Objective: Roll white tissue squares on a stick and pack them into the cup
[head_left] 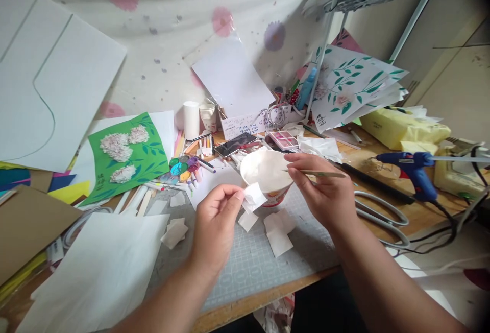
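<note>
Pinched between thumb and fingers of my left hand is a small white paper square, held in front of a paper tub. My right hand grips a thin stick like a pen. Its front end points left over the tub's rim; I cannot make out the tip. Something whitish lines or fills the tub. Loose paper squares lie on the grey cutting mat below my hands, and others lie to the left.
On the right are a blue glue gun with its cable and large grey-handled scissors. A green flower picture, paint pots and a phone lie behind. White sheets cover the left front.
</note>
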Demonstrator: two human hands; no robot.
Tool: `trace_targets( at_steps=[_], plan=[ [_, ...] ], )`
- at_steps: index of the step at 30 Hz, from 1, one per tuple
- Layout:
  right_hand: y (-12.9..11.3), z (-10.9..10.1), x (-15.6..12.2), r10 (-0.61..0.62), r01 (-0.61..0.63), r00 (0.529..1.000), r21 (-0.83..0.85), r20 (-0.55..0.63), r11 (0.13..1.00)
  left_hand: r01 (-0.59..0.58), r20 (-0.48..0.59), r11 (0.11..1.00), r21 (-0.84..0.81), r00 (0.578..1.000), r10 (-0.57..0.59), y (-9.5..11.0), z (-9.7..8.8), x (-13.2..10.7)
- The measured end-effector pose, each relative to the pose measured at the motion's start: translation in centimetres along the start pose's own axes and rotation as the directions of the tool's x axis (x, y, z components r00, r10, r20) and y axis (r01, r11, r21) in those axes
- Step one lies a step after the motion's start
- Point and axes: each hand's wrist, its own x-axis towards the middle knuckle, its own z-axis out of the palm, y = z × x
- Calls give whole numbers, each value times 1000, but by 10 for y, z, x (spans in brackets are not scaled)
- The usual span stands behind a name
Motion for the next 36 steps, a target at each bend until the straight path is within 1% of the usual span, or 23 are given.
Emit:
trace_targets(
  at_steps=[1, 2, 4, 5, 7, 9, 11, 15, 17, 18, 20, 21, 22, 23, 26, 27, 28, 30, 31, 32, 33, 34, 36],
  plan=[
    [-3, -2, -1, -34, 34, 999, -16, 3, 999, -12, 7, 1000, 18, 1000, 11, 0, 0, -1],
    [-7, -4, -3, -41, 41, 999, 2, 4, 999, -25, 11, 999, 42, 1000, 24, 1, 0, -2],
    [-18, -6, -8, -31, 27, 999, 125, 29, 992, -61, 21, 991, 115, 998, 59, 4, 0, -4],
    [-24, -6, -11, -24, 7, 996, 197, 85, 980, -88, 31, 984, 155, 996, 84, 6, 0, -6],
    [-34, -5, -15, -22, -20, 990, 295, 138, 955, -152, 63, 963, 222, 988, 142, 11, 1, -8],
    [-40, -1, -16, -41, -17, 983, 309, 178, 951, -207, 83, 944, 257, 978, 192, 14, 2, -9],
    [-42, 3, -16, -59, 4, 981, 287, 186, 958, -237, 88, 933, 272, 971, 221, 16, 2, -9],
    [-37, 9, -17, -53, 16, 987, 237, 149, 971, -236, 80, 929, 284, 972, 223, 17, 3, -8],
    [-30, 10, -17, 14, -41, 994, 257, 105, 965, -205, 64, 939, 277, 979, 195, 16, 3, -7],
    [-26, 10, -17, 65, -80, 996, 292, 63, 953, -182, 54, 947, 266, 983, 174, 15, 3, -7],
    [-17, 12, -13, 176, -148, 984, 383, -38, 912, -131, 35, 965, 226, 991, 126, 13, 3, -6],
    [-11, 12, -11, 210, -159, 974, 408, -84, 899, -106, 29, 974, 202, 994, 102, 11, 3, -5],
    [-6, 13, -8, 227, -165, 967, 395, -114, 904, -82, 26, 981, 177, 997, 79, 10, 3, -5],
    [-2, 13, -5, 217, -158, 966, 340, -143, 927, -59, 25, 986, 156, 998, 55, 9, 3, -4],
    [6, 10, 0, 110, -103, 989, 71, -96, 992, -2, 20, 993, 121, 1000, 0, 6, 3, -4],
    [5, 8, 0, 74, -73, 994, 14, -80, 997, 7, 15, 993, 116, 1000, -9, 6, 3, -4],
    [3, 6, -1, 40, -41, 996, -6, -80, 999, 13, 11, 994, 112, 1000, -14, 7, 4, -4],
    [-5, 0, -6, -11, 15, 995, 43, -96, 999, 16, 4, 995, 100, 1000, -17, 8, 5, -4],
    [-11, -3, -9, -35, 43, 997, 118, -65, 992, 18, 3, 996, 91, 1000, -18, 9, 6, -4],
    [-17, -4, -12, -50, 46, 999, 199, 18, 979, 19, 3, 996, 82, 1000, -19, 9, 6, -4],
    [-22, -6, -14, -85, 53, 990, 265, 109, 963, 19, 3, 997, 75, 1000, -19, 10, 7, -4],
    [-26, -6, -15, -116, 55, 974, 296, 193, 954, 19, 2, 997, 72, 1000, -19, 10, 7, -4],
    [-32, -3, -15, -218, 130, 940, 317, 262, 939, 11, 4, 997, 72, 1000, -11, 11, 8, -4]
  ],
)
